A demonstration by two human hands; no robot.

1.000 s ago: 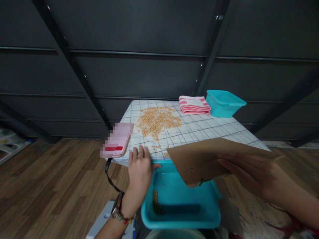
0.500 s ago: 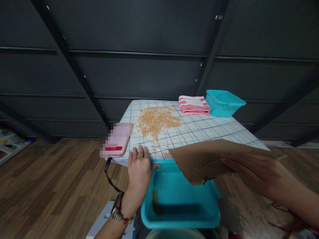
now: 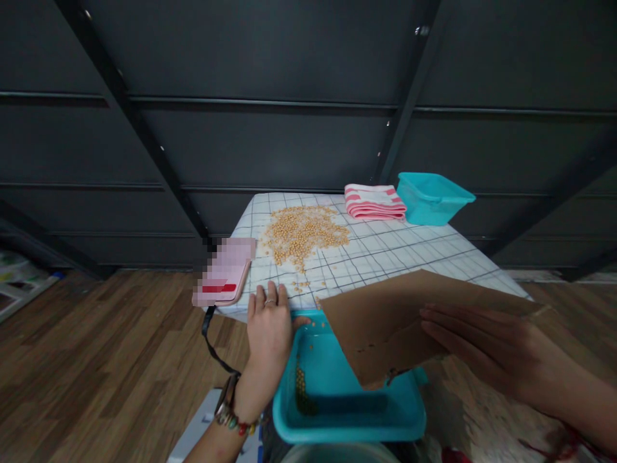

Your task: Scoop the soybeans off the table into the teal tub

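My right hand [image 3: 486,347] grips a flat brown piece of cardboard [image 3: 385,308], its fingers straight along the near face and the thumb hidden. The cardboard slants over the table's front edge and the blue tray [image 3: 349,431]. Flat on the cloth at that edge lies my left hand [image 3: 270,328], fingers apart, with its thumb against the tray's upper left rim. Several soybeans lie in the tray's left side. A spread of soybeans [image 3: 303,231] covers the back left of the table, and a few stray ones trail toward the tray.
A checked cloth [image 3: 385,251] covers the table. A pink phone [image 3: 226,273] lies at its left edge, strap hanging down. A folded pink-and-white towel [image 3: 375,202] and a blue basin [image 3: 434,200] stand at the back right. Below the tray shows a bowl rim [image 3: 337,453].
The cardboard and my right hand have moved slightly down toward me, and the soybeans by the table edge have dropped toward the tray. My left hand stays put.
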